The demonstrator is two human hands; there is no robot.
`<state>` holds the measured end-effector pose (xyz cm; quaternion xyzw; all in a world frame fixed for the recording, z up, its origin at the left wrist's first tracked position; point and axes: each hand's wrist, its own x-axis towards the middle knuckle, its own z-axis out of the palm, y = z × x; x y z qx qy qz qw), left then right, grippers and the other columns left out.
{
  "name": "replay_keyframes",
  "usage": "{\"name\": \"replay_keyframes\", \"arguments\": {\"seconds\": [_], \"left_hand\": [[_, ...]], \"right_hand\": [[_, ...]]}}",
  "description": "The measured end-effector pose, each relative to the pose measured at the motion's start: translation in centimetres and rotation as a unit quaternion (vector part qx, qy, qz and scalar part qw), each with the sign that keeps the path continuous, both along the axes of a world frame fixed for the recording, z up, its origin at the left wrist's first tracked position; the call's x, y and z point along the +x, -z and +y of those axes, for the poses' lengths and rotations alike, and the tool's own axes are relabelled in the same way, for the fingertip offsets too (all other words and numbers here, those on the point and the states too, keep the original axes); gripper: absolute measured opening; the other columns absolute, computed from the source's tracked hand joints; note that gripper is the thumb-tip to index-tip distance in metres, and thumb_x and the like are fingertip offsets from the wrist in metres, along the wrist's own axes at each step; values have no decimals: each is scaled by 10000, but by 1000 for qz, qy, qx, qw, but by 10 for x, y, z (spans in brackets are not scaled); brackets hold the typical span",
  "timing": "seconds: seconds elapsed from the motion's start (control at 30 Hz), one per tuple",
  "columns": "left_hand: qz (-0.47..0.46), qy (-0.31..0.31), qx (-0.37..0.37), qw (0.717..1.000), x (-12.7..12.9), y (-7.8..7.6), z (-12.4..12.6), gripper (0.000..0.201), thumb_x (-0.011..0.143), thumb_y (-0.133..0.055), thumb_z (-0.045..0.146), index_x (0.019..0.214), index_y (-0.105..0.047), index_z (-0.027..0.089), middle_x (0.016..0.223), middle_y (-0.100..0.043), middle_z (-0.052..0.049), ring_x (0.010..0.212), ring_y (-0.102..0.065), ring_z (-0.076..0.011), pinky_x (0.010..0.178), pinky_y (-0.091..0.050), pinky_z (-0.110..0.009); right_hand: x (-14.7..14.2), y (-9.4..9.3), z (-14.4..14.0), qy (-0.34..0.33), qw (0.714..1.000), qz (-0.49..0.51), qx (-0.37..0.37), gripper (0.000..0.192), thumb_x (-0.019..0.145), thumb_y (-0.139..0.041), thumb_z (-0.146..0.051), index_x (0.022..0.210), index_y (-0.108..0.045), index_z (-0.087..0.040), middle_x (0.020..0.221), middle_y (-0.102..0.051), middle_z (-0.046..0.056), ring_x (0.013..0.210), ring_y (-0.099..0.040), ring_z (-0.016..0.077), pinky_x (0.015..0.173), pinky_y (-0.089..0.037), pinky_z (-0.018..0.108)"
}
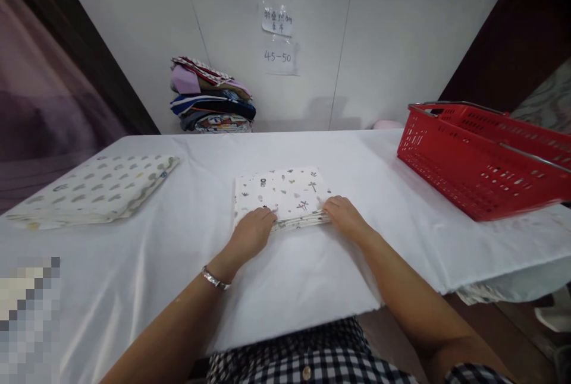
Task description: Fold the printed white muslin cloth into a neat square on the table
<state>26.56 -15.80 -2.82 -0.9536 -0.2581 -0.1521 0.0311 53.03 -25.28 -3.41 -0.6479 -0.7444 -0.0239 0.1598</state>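
Observation:
A white cloth [289, 188] with small plant and palm-tree prints lies folded into a layered rectangle in front of me. My left hand [254, 230], with a silver bracelet at its wrist, grips the near left edge, fingers curled over the top. At the near right corner, my right hand [345, 216] pinches the stacked layers. Both thumbs are mostly hidden. Off to the left rests another folded cloth [96, 185], white with grey-green cloud-like shapes, untouched by either hand.
A white tablecloth [178, 277] covers the table. On the right stands a red plastic basket [450, 164] with metal handles. A pile of folded fabrics [214, 98] is at the table's far edge, against the wall. Two paper notes [280, 57] hang on the wall.

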Motion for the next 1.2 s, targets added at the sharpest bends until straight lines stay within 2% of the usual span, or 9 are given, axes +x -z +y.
{"name": "replay_keyframes", "arguments": {"seconds": [0.13,0.23,0.33,0.6,0.87,1.0,1.2], "left_hand": [[13,-2,1,1000,1,3,0,202,887,-362,148,842,-559,158,806,-569,-57,742,-494,-175,627,-377,-297],[14,-4,3,1000,1,3,0,207,892,-362,156,860,-567,154,805,-571,-56,755,-499,-177,640,-387,-299],[11,-8,7,1000,1,4,0,212,887,-363,143,868,-573,153,813,-576,-62,760,-505,-178,640,-394,-301],[-17,-7,-10,1000,0,2,-2,214,885,-377,159,888,-591,152,825,-591,-68,801,-537,-189,677,-437,-316],[-94,35,-30,995,-3,8,1,247,905,-393,233,1102,-536,189,988,-618,-65,899,-548,-183,757,-467,-342],[-101,44,-42,993,-1,9,1,225,899,-394,204,1046,-564,203,982,-629,-53,924,-552,-176,783,-465,-341],[-110,33,-71,991,0,8,1,241,914,-352,206,984,-582,182,905,-636,-52,864,-554,-166,711,-466,-304]], "right_hand": [[-2,-2,-4,-10,1000,26,-8,179,861,-438,-101,818,-593,-180,887,-594,64,845,-490,186,762,-360,312],[-2,-4,-9,-22,997,73,6,165,892,-446,-191,905,-610,-197,933,-605,60,879,-507,190,786,-378,330],[0,-1,-11,-32,993,110,26,165,872,-479,-198,977,-606,-215,965,-612,54,915,-514,201,807,-392,355],[7,13,-6,-22,978,201,50,125,835,-509,-158,856,-614,-223,932,-610,35,898,-524,182,790,-410,324],[5,6,-7,-19,980,190,49,162,870,-432,-160,785,-565,-194,844,-586,34,820,-499,170,757,-390,310],[5,4,-8,-12,981,189,36,167,866,-417,-154,777,-551,-196,828,-582,34,809,-494,171,745,-386,309],[6,1,-8,-28,980,192,31,164,851,-429,-134,751,-540,-199,807,-583,25,801,-498,166,753,-377,303]]}}
